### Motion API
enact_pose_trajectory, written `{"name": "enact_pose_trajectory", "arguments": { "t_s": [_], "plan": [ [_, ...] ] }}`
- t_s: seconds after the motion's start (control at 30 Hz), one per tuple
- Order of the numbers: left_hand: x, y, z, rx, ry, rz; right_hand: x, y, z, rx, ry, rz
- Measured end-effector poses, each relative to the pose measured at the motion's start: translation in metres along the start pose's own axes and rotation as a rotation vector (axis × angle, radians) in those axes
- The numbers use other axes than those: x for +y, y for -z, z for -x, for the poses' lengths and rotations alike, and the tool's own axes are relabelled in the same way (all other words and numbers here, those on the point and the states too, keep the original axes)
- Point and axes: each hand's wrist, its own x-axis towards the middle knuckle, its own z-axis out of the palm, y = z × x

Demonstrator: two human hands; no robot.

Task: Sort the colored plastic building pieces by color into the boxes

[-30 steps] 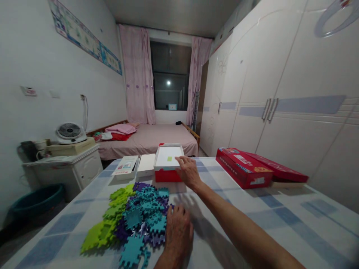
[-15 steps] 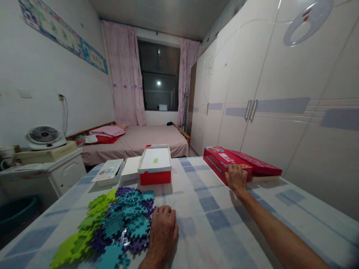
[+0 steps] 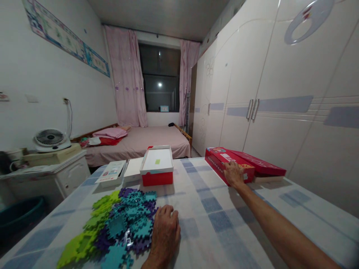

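My left hand [image 3: 165, 231] rests on the tablecloth with its fingers slightly bent and apart, holding nothing that I can see. Right beside it, on its left, lies a pile of toy gear pieces: teal gears [image 3: 134, 213], purple gears [image 3: 103, 239] and lime green gears [image 3: 80, 244]. My right hand [image 3: 235, 173] reaches far forward and grips the near left edge of a red cardboard box [image 3: 217, 158], its fingers over the top. A second red box or lid [image 3: 260, 162] leans tilted against that box's right side.
Toward the back of the table [image 3: 190, 228] stand an open red-and-white box [image 3: 157, 175], a white box [image 3: 133, 170] and a white printed box [image 3: 112, 173]. Beyond the table is a bed [image 3: 154, 138]. A white wardrobe [image 3: 263, 142] lines the right side.
The whole view has shifted slightly, so everything sits a little further right. Both hands keep their places, the right one still on the red box.
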Motion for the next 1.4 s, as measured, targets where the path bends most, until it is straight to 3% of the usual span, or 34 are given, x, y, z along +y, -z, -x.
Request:
{"name": "enact_pose_trajectory", "arguments": {
  "t_s": [0.37, 0.63, 0.73, 0.83, 0.93, 1.03, 1.13, 1.27, 1.4],
  "plan": [
    [-0.001, 0.0, 0.001, -0.002, 0.017, 0.032, -0.011, -0.007, -0.02, -0.087, -0.186, -0.038],
    [-0.002, 0.002, 0.002, 0.036, -0.007, 0.016, -0.018, 0.022, -0.003, -0.044, -0.028, 0.051],
    [-0.001, 0.0, 0.001, 0.05, -0.022, 0.004, -0.018, 0.04, 0.027, -0.04, 0.089, 0.062],
    [0.003, -0.002, 0.001, 0.104, -0.102, -0.01, -0.027, 0.06, 0.083, 0.024, 0.292, 0.021],
    [0.016, 0.0, 0.004, 0.23, -0.272, 0.013, -0.037, 0.077, 0.142, 0.164, 0.594, -0.11],
    [0.034, 0.008, 0.009, 0.324, -0.522, 0.083, -0.037, 0.091, 0.174, 0.192, 0.858, -0.234],
    [0.049, 0.017, 0.012, 0.306, -0.652, 0.162, -0.031, 0.098, 0.171, 0.187, 1.027, -0.298],
    [0.055, 0.021, 0.009, 0.269, -0.671, 0.255, -0.029, 0.106, 0.151, 0.284, 1.136, -0.241],
    [0.052, 0.019, 0.006, 0.278, -0.699, 0.267, -0.023, 0.136, 0.14, 0.307, 1.252, -0.187]
  ]
}}
